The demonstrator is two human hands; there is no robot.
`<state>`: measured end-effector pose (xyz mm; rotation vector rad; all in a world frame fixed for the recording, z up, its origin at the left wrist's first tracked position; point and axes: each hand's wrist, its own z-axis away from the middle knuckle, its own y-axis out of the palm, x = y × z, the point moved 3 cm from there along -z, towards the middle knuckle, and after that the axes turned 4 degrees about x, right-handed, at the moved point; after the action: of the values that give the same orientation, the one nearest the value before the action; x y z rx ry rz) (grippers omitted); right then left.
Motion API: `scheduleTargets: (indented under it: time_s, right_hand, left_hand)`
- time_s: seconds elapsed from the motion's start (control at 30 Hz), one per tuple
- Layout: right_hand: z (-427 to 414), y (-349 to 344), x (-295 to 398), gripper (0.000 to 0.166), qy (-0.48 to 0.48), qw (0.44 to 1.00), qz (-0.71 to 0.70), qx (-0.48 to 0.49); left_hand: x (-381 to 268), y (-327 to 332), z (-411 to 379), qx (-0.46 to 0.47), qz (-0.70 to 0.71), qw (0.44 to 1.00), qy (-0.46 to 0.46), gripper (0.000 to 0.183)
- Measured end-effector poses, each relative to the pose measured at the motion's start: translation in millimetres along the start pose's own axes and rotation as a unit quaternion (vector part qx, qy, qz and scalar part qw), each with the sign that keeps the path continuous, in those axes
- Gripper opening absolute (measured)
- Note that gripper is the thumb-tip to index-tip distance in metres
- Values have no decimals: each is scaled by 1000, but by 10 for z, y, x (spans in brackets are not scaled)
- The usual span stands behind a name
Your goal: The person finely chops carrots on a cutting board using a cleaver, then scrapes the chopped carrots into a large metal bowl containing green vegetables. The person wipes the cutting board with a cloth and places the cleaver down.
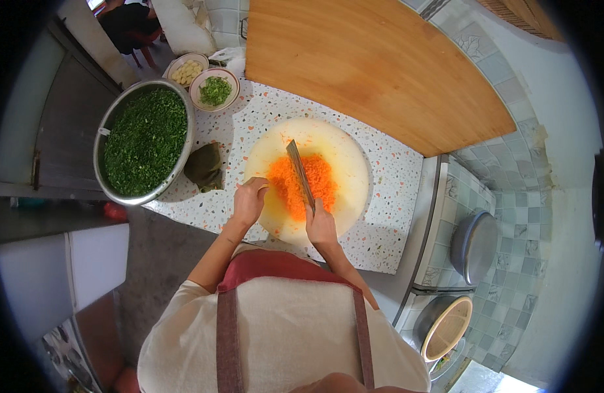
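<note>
On a round, pale chopping board [353,196] lies a heap of finely chopped orange food [321,177], which looks like carrot. My right hand [322,227] is closed on the handle end of a knife [300,173] with a dark blade, held across the heap. My left hand [251,199] rests at the board's left edge with its fingers bent; whether it holds anything between thumb and fingers cannot be told. Left of it, a dark green, leaf-like piece [204,167] lies on the speckled counter [386,221].
A large metal bowl [186,169] of chopped greens stands at the counter's left. Behind it are a dish of peeled garlic cloves [186,72] and a bowl of chopped herbs [215,91]. A wooden panel [370,69] stands behind the board. A seated person [130,24] is beyond the doorway.
</note>
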<state>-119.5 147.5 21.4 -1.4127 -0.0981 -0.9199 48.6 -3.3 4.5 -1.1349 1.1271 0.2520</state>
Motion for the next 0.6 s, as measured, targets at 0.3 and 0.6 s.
scheduleTargets:
  time_s: [0.3, 0.6]
  right_hand:
    - [38, -17, 123, 32, -14, 1000, -21, 4]
    - [81, -63, -122, 25, -35, 995, -57, -73]
  left_hand:
    - [106, -48, 89, -24, 11, 1000, 9, 23]
    - [60, 114, 11, -12, 41, 999, 34, 22]
